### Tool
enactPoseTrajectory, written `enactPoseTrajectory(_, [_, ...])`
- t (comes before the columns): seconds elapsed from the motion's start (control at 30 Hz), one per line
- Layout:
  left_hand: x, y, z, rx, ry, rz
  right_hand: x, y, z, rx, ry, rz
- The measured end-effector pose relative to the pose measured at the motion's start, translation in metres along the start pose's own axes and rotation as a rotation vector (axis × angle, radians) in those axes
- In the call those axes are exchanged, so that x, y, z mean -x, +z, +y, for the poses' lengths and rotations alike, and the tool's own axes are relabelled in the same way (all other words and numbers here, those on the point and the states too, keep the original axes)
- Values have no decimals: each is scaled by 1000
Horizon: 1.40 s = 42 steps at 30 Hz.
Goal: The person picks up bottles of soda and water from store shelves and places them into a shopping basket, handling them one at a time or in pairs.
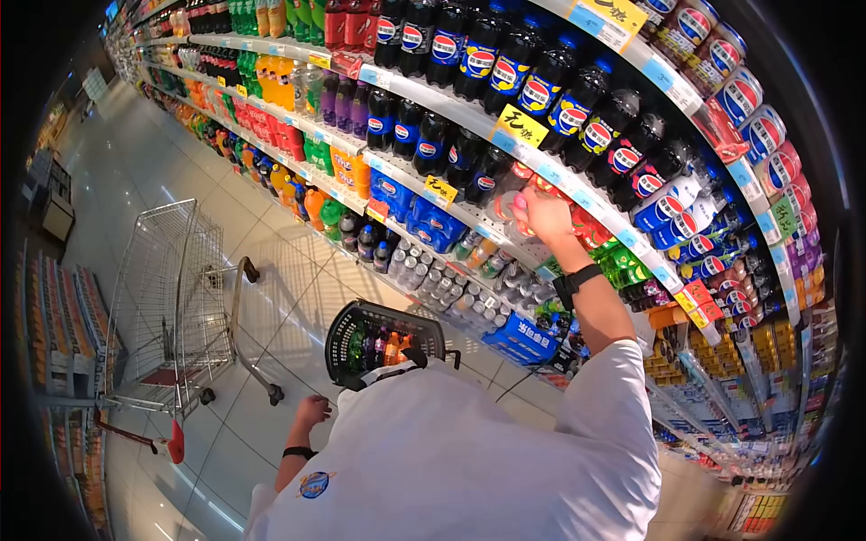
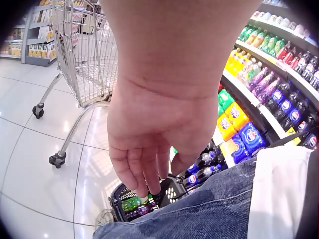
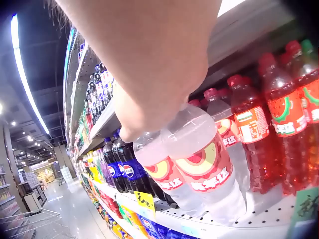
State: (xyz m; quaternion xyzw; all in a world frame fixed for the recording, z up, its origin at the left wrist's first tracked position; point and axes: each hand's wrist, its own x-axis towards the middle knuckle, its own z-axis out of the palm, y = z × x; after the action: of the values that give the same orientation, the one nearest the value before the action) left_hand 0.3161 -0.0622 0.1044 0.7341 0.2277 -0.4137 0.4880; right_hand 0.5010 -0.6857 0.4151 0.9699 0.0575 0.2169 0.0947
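My right hand (image 1: 548, 216) reaches into a middle shelf and grips a clear soda bottle (image 3: 202, 159) by its top. The bottle has a pink label with a round fruit picture, and my hand hides most of its cap in the right wrist view. A matching bottle (image 3: 158, 167) stands right beside it, at the shelf's front edge. Red soda bottles (image 3: 286, 109) are lined up to the right, dark cola bottles (image 3: 130, 164) to the left. Down at my side hangs my left hand (image 1: 313, 410), fingers loose, holding nothing, above a black shopping basket (image 1: 338, 334) in the left wrist view.
Several bottles (image 1: 394, 346) lie in the basket. A metal shopping cart (image 1: 171, 298) stands on the tiled floor to the left. Cola bottles (image 1: 532, 86) fill the shelf above, and wrapped blue multipacks (image 1: 433, 224) sit lower. Yellow price signs (image 1: 520, 126) hang from the shelf edges.
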Motion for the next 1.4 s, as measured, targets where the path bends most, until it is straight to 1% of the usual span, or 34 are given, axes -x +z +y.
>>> enactPoseTrajectory(0.03, [0,0,0,5,0,-8,1,2,1,7,-49,32])
enactPoseTrajectory(0.13, [0,-1,-2,12,5,-12,2,0,0,31,-57,3])
enactPoseTrajectory(0.27, [1,3,-3,-23,-8,-4,1,-20,-9,50,-77,-7])
enactPoseTrajectory(0.3, [1,4,-2,-20,-21,-4,0,-27,-13,53,-114,43])
enactPoseTrajectory(0.33, [0,5,-3,-47,6,-10,1,-33,-16,53,-149,91])
enactPoseTrajectory(0.37, [-1,6,-5,-75,29,-18,2,-52,-24,49,-165,52])
enactPoseTrajectory(0.4, [-5,5,-6,-68,42,-12,3,-69,-33,34,-178,82])
enactPoseTrajectory(0.43, [-1,5,2,-74,60,6,4,-84,-40,19,-192,110])
enactPoseTrajectory(0.47, [6,5,17,-80,78,22,8,-96,-46,-11,-199,96])
enactPoseTrajectory(0.5, [6,4,26,-90,159,24,11,-110,-56,-39,-202,96])
enactPoseTrajectory(0.53, [9,3,43,-248,273,51,13,-120,-66,-89,-220,84])
enactPoseTrajectory(0.57, [28,6,78,-337,359,67,17,-127,-75,-140,-237,69])
enactPoseTrajectory(0.6, [49,12,118,-346,407,66,22,-131,-87,-149,-233,47])
enactPoseTrajectory(0.67, [65,28,174,-245,547,-32,30,-132,-111,-274,-209,-142])
enactPoseTrajectory(0.77, [89,58,251,-282,745,-217,44,-96,-149,-476,-272,-348])
enactPoseTrajectory(0.8, [87,66,265,-372,878,-231,52,-84,-163,-499,-301,-380])
enactPoseTrajectory(0.83, [83,76,273,-302,898,-324,61,-72,-176,-524,-333,-416])
enactPoseTrajectory(0.87, [70,86,272,-354,1001,-361,71,-59,-187,-531,-332,-441])
enactPoseTrajectory(0.9, [58,95,270,-403,1103,-399,80,-45,-198,-546,-385,-400])
enactPoseTrajectory(0.93, [45,102,265,-433,1042,-477,87,-30,-205,-563,-440,-360])
enactPoseTrajectory(0.97, [29,112,249,-408,1040,-485,90,-18,-212,-580,-444,-392])
enactPoseTrajectory(1.03, [7,128,230,-316,936,-537,102,7,-227,-628,-409,-393])
enactPoseTrajectory(1.07, [-7,135,217,-323,931,-486,108,22,-232,-659,-410,-430])
enactPoseTrajectory(1.13, [-40,145,190,-339,927,-415,121,55,-244,-641,-341,-507])
enactPoseTrajectory(1.17, [-55,150,175,-336,888,-422,131,70,-250,-669,-337,-534])
enactPoseTrajectory(1.27, [-107,160,139,-419,838,-392,158,126,-259,-706,-186,-647])
enactPoseTrajectory(1.3, [-123,162,127,-414,814,-398,167,144,-263,-720,-184,-667])
enactPoseTrajectory(1.37, [-153,162,106,-455,603,-361,185,177,-271,-719,-67,-608])
enactPoseTrajectory(1.4, [-168,160,98,-394,529,-319,195,192,-274,-723,-46,-618])
